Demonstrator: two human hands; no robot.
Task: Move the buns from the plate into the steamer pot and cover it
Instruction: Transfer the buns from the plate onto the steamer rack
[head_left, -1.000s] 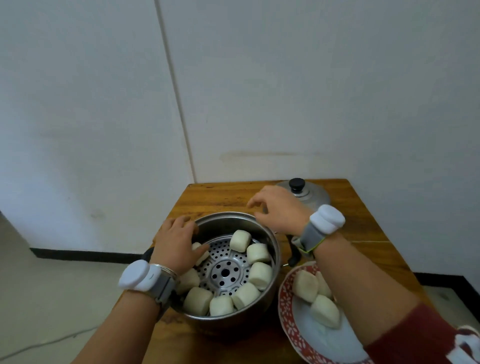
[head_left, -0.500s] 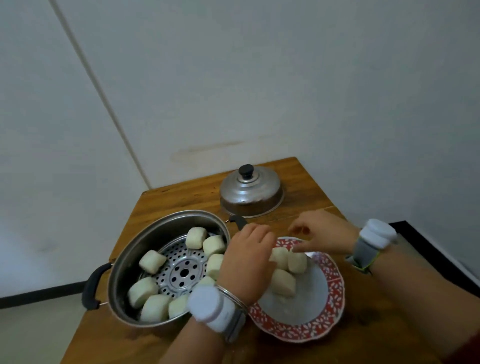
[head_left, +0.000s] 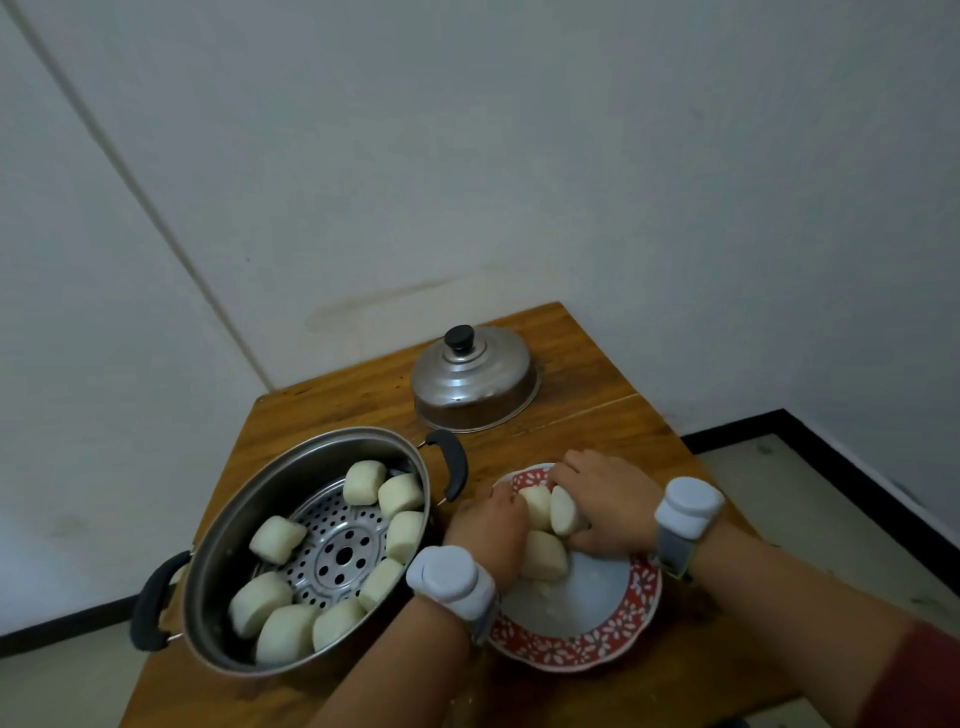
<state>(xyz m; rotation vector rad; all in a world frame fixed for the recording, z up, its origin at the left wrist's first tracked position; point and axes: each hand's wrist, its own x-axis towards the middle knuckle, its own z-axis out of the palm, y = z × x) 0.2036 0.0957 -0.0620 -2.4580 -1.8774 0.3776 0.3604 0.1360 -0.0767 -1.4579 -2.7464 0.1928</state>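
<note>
Eight buns lie in the steamer pot, set in a ring on its perforated tray: two at about 1 o'clock, one at 3, one at 4, three along the 5 to 7 o'clock arc, and one at 9; the tray's centre is bare. The pot has two black handles, one at its 1 o'clock and one at its 8 o'clock.

At the pot's 3 o'clock sits one red-patterned plate, with three buns bunched at its 11 o'clock edge. The left hand curls around the nearest bun from the pot side; how firmly it grips, I cannot tell. The right hand closes over the bun at the top, fingers wrapped around it. The third bun sits between the two hands. Each wrist wears one grey-white band.

One domed metal lid with a black knob rests on the wooden table, at the pot's 1 o'clock, well apart from it.
</note>
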